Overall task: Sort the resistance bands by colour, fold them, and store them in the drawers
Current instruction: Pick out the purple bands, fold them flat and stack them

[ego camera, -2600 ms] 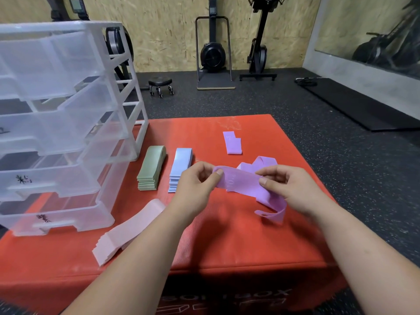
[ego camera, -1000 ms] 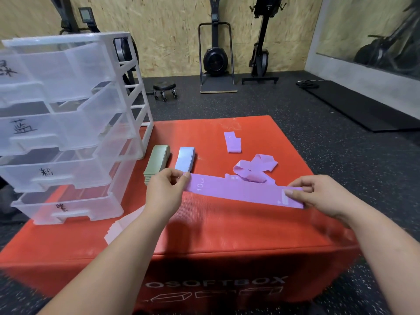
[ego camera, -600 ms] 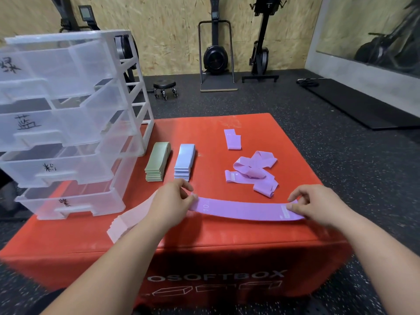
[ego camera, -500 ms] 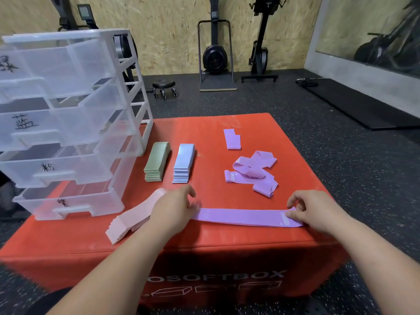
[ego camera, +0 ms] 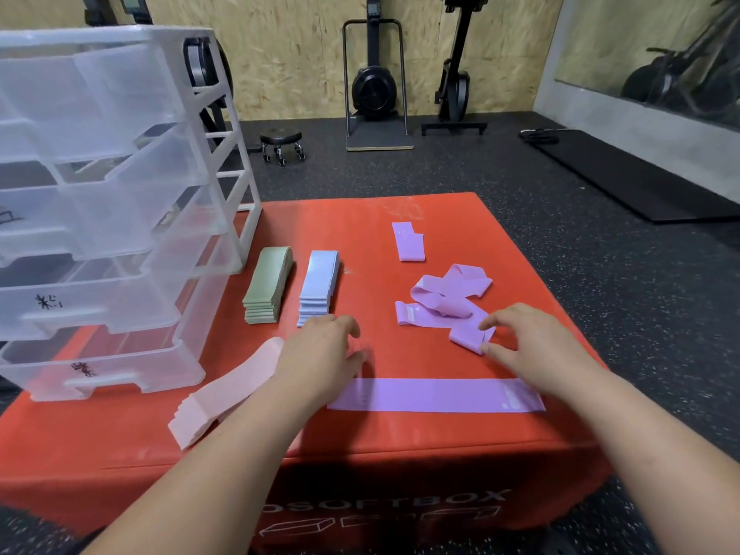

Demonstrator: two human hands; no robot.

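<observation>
Three piles [ego camera: 267,288] are stacked by the box's [ego camera: 120,446] left edge, purple bands [ego camera: 444,302] wait, drawers [ego camera: 92,314] empty, your hands [ego camera: 320,350] open.

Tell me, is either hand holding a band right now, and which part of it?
Neither. The left hand and right hand hover open above the red box; the flat purple band lies released beneath them.

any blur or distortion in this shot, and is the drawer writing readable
Head view: wide-angle bending bows the drawer unit and box edges; both hands, left and right, are slightly motion-blurred; the drawer labels are too smeared to read.
</observation>
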